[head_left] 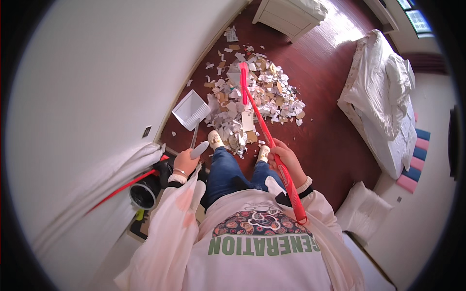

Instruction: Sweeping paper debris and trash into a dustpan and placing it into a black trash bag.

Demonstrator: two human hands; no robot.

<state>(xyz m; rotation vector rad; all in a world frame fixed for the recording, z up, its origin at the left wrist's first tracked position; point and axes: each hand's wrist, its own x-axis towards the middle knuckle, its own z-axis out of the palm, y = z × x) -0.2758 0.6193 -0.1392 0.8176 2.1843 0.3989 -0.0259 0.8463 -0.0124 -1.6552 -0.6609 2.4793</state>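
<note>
Across the dark red floor (325, 92), glossy nr the white cabinet (284, 18), torn paper & card bits (276, 87) lie in a big heap ahead of your feet, w/ strays out toward the L wall (107, 82). To the R, a strip of floor runs btwn the heap & the bed (371, 92), its white bedding rumpled; a white cushion (363, 211) lies closer on your R. Your L side's tighter: wall close, plus a black round-mouthed thing (143, 195) nr your L hand (184, 162). Those fingers curl round the grey grip of the white dustpan (189, 109), its pan just beside the heap's L edge. Your R hand (287, 159) is wrapped round the red broom (290, 184), head over the heap; can't tell if it touches. Writing: big green caps, upside down, on your shirt (242, 271); pale label on the broom's handle, too small to read.
</note>
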